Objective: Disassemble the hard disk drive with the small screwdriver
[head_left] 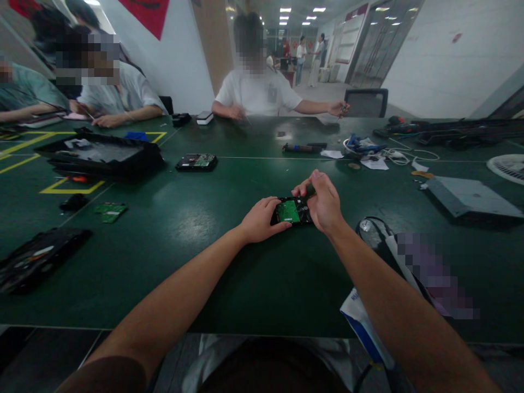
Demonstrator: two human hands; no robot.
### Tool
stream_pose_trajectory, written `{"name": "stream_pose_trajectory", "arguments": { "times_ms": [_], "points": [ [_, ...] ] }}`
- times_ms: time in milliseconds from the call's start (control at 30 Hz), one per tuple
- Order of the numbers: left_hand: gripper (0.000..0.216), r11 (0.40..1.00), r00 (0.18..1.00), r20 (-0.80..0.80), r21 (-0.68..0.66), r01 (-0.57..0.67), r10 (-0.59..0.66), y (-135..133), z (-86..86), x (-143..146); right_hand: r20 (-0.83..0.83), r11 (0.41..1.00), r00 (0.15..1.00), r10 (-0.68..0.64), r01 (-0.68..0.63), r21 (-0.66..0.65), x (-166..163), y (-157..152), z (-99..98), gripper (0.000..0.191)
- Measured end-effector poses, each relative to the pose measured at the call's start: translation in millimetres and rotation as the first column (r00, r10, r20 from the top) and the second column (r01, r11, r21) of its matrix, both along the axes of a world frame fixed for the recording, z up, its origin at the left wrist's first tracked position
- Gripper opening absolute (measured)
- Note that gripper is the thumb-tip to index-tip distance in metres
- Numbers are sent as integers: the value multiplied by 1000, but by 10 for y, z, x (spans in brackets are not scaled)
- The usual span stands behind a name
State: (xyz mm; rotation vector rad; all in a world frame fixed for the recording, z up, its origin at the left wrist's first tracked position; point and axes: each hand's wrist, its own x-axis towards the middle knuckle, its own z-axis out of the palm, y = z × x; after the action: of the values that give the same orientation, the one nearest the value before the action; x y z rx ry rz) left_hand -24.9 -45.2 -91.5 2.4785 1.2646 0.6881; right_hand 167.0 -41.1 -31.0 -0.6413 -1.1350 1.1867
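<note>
A hard drive [290,212] with a green circuit board facing up lies on the green table in front of me. My left hand [262,219] grips its left end, thumb along the near edge and fingers at the far edge. Over the drive's right end is my right hand [324,201], its fingers curled and the thumb raised against the index finger. Whatever those fingers may pinch is hidden from view. Farther off to the left sits another drive [197,162] with its circuit board showing.
Black trays [102,155] are stacked at the left, near a loose green circuit board [111,212] and a black device [39,256]. On the right are a grey metal box [475,197], a cable [374,222] and a bowl with blue items [362,144]. A person [256,93] sits opposite.
</note>
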Motion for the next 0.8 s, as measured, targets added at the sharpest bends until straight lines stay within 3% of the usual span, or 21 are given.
{"name": "stream_pose_trajectory", "arguments": {
  "times_ms": [200, 433, 800],
  "points": [
    [76, 1000, 1000, -1, -11, -5, 5, -6, 11, -4, 50, 1000, 999, -16, 15, 15, 32, 17, 19, 39],
    [78, 1000, 1000, -16, 5, -5, 5, -12, 23, 2, 21, 1000, 1000, 20, -20, 13, 13, 30, 8, 63],
    [76, 1000, 1000, -10, -4, 0, 0, 1, 15, 0, 39, 1000, 999, 19, -19, 13, 26, -15, 11, 35]
  ]
}}
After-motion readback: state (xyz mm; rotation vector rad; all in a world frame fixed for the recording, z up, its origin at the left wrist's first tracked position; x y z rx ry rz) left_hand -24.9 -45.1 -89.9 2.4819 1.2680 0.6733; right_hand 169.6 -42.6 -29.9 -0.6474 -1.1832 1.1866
